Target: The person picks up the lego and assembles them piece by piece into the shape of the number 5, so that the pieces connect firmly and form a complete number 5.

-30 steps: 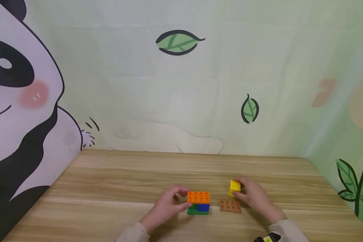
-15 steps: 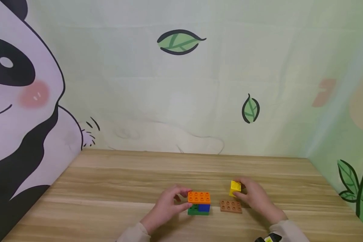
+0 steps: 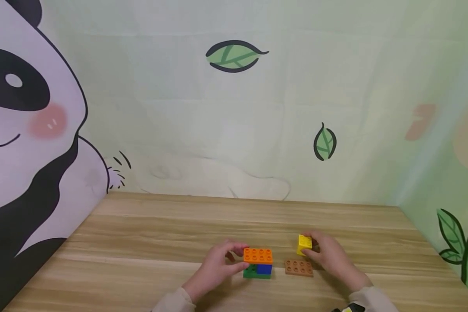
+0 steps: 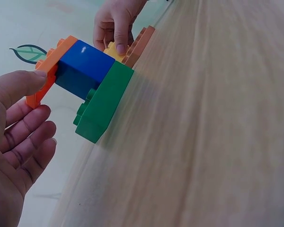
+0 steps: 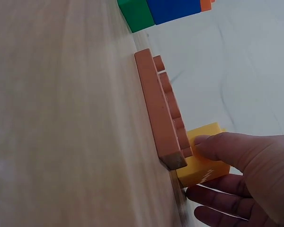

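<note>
A small stack stands on the wooden table: a green brick (image 4: 106,106) at the bottom, a blue brick (image 4: 85,66) on its right half, and an orange brick (image 3: 258,256) across the top. The orange one overhangs the green on the left. My left hand (image 3: 217,265) pinches the orange brick's left end between thumb and forefinger. To the right, my right hand (image 3: 333,258) grips a yellow brick (image 3: 304,245) by its right side, the thumb on the near face in the right wrist view. Just in front of it lies a flat brown brick (image 3: 298,268), studs up.
The wooden tabletop (image 3: 160,229) runs back to a pale green cloth backdrop (image 3: 171,108) with leaves and a large panda (image 3: 66,173) printed on it. A narrow gap separates the stack from the brown brick.
The head view has shifted slightly, so everything sits a few pixels further right and lower. Both hands keep their hold, and the bricks stay in the same arrangement.
</note>
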### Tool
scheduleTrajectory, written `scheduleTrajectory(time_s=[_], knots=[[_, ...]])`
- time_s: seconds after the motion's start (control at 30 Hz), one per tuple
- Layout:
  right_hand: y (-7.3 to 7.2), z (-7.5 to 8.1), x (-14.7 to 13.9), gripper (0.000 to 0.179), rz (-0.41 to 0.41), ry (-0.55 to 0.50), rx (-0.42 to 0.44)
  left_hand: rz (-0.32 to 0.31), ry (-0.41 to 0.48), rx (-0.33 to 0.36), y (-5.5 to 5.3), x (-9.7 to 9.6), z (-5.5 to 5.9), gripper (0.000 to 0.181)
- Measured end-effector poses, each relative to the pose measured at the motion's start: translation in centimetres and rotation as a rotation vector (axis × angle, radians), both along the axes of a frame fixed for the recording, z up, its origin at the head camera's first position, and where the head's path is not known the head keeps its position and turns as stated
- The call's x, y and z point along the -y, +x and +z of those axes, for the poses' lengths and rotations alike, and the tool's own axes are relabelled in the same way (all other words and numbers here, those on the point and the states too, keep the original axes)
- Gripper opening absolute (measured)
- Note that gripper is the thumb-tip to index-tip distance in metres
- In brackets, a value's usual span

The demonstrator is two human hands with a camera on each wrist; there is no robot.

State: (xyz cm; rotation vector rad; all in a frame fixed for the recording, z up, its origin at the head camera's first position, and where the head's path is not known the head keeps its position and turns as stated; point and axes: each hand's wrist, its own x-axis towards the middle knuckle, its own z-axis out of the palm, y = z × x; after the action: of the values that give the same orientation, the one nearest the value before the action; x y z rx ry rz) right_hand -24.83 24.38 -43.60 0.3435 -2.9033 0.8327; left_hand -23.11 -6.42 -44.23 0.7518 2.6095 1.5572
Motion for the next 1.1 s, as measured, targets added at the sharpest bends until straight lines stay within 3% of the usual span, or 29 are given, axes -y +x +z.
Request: scheduleTrajectory(time_s=[0.27,0.5,1.1], knots=[[0.3,0.2,0.1,0.044,0.002,-0.022,-0.003,-0.010,0.009,-0.022,0.2,-0.1,0.0,0.039],[0.3,0.4,0.1,0.045,-0.007,-0.031,-0.038,0.001,0.009,0.010,0.2,-0.1,0.0,0.038],[0.9,2.4,0.9,0.038,0.035,-0.115,-0.142,0.013,-0.019,0.011,0.1,0.0,0.0,0.036]])
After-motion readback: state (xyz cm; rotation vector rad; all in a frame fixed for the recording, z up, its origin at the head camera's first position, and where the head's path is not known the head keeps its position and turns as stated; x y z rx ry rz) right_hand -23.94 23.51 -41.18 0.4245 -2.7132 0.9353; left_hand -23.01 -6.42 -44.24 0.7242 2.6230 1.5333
